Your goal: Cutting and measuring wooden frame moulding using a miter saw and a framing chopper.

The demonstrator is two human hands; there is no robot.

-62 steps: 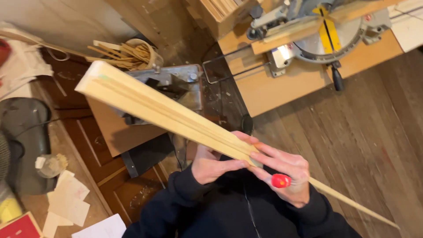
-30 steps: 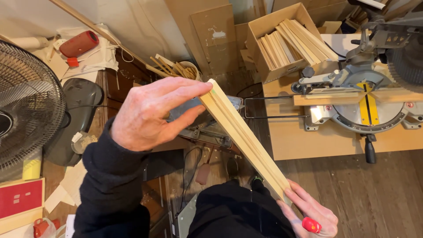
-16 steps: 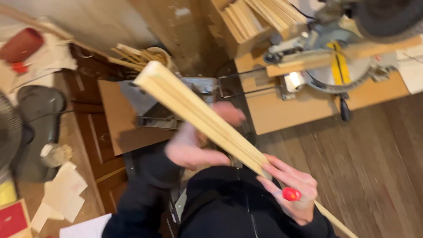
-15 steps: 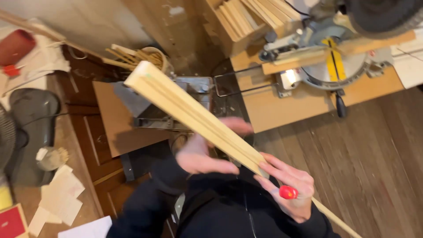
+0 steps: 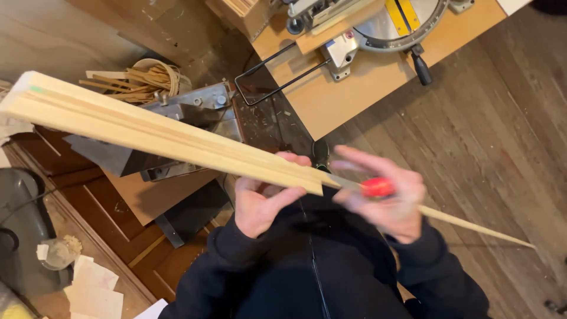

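The strips (image 5: pixel 159 133) form a bundle of long pale wood lengths, held slantwise across the view in front of the person's chest, high end at upper left. At least three strips show along the bundle's face; the exact count cannot be told. One thin stick (image 5: pixel 472 223) runs on past the bundle to lower right.

The left hand (image 5: pixel 263 198) is closed on the bundle's lower end from beneath, thumb on top. The right hand (image 5: pixel 384 201) is blurred; it lies about the stick with a small red object (image 5: pixel 377 186) at its fingers, but the grip cannot be told.

Judgement: the strips look light and stiff, yet long and thin, so liable to flex or fan apart. Best held near mid-length, gripped across all strips together.

One mitre saw (image 5: pixel 378 20) stands on one board (image 5: pixel 360 77) above.
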